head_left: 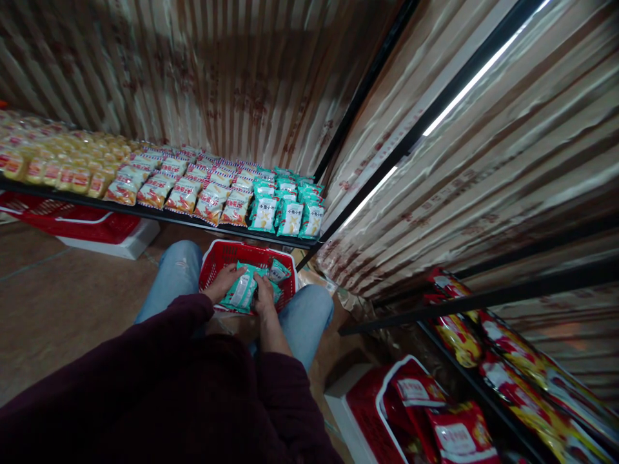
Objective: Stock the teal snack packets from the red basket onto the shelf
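Observation:
Between my knees stands a red plastic basket (215, 258) with a white handle at its rim. My left hand (225, 281) and my right hand (264, 293) are inside it, closed around a teal snack packet (243, 290) from both sides. More teal packets (279, 270) lie in the basket beside and beneath the held one; how many the hands grip is hard to see. Just beyond the basket, a low black shelf (232, 231) bears rows of similar teal snack packets (291, 218) at its right end.
Orange-and-white snack packets (182, 193) and yellow packaged snacks (62, 171) fill the shelf further left. Red baskets (111, 229) sit below it. At right are another basket (370, 412) with red bags (461, 432), a black rack post (387, 171) and a shelf of red-and-yellow bags (512, 380).

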The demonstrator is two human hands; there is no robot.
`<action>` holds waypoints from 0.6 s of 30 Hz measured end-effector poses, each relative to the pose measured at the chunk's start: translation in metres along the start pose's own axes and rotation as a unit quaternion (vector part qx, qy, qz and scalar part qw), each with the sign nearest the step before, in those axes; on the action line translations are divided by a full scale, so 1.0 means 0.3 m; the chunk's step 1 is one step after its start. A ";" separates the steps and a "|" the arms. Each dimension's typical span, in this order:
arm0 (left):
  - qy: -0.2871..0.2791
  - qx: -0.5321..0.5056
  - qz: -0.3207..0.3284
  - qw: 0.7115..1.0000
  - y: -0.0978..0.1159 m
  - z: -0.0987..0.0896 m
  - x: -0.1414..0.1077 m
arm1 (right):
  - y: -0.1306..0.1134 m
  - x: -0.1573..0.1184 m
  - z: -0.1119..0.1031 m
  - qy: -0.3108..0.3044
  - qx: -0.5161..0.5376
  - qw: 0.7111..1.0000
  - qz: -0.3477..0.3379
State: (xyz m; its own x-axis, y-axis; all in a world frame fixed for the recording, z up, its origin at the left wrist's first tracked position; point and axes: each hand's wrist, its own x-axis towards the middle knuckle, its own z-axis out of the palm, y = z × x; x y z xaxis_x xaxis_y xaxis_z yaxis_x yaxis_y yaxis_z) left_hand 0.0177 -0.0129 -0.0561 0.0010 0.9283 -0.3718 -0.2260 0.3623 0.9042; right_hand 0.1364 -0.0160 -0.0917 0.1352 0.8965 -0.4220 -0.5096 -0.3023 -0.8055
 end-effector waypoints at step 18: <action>0.178 -0.090 -0.023 0.980 0.012 0.031 0.058 | 0.007 0.023 -0.007 0.025 -0.201 0.960 -0.192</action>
State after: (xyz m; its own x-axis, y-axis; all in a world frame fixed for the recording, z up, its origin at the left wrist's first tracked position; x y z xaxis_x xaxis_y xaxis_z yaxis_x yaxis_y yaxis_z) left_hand 0.0258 0.0055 -0.0573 -0.3180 0.8119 -0.4895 -0.4018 0.3523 0.8453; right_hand 0.1381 -0.0112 -0.0973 0.2923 0.9535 -0.0738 -0.0463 -0.0630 -0.9969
